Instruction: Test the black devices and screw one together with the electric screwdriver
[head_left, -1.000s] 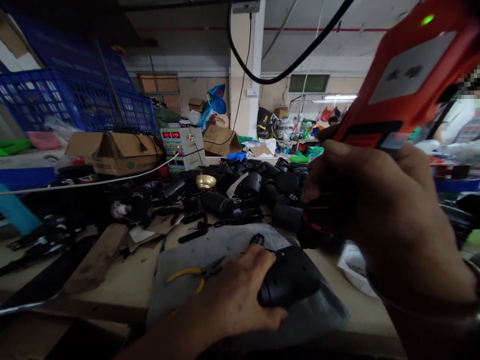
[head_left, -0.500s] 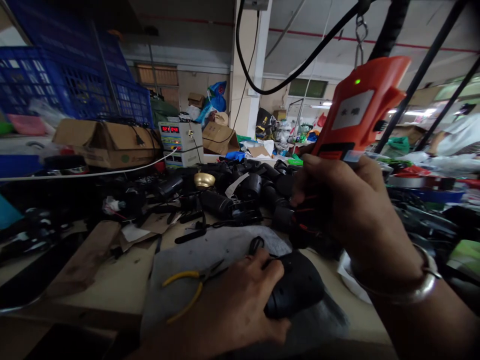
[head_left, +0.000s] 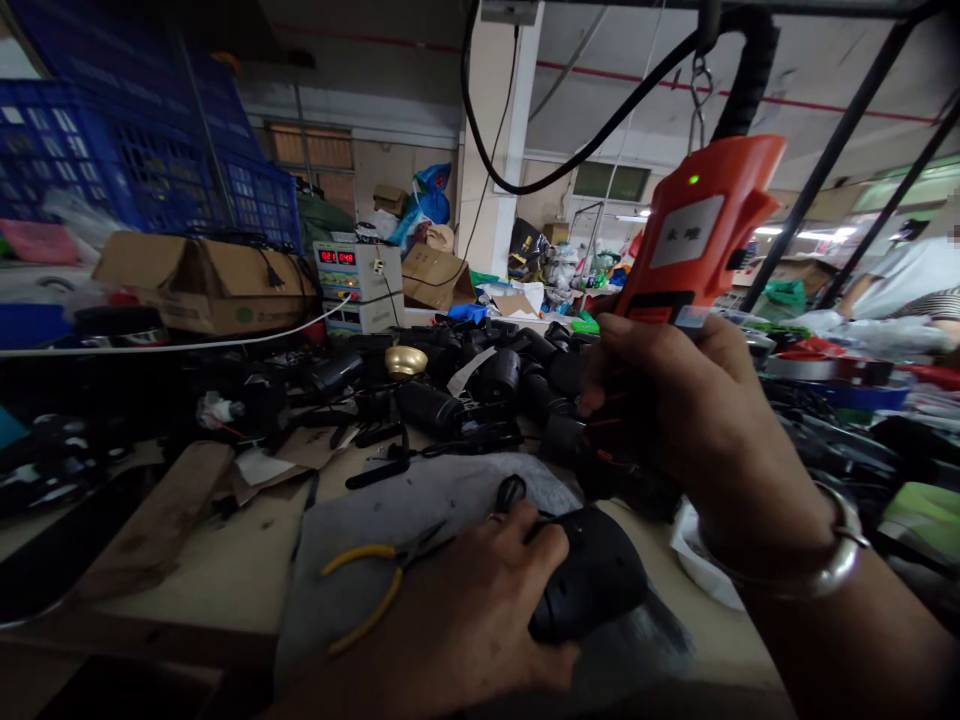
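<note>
Cardboard box [head_left: 196, 290] open, contents unseen; blue crates [head_left: 135, 170] behind.

A workshop: cluttered workbench [head_left: 225, 560], bench power supply [head_left: 357, 287], stacked crates [head_left: 112, 170].

Orange hanging power tool [head_left: 694, 235] upright, black housing [head_left: 589, 585] lying on grey cloth

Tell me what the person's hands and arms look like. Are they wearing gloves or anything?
No gloves. Both hands are bare, and no sleeves show on the forearms. The right hand has a plain, smooth silver bangle around the wrist. The left hand has no bracelet or watch that shows. Its fingers are bare too, though a ring there is too dim to rule out.
</note>
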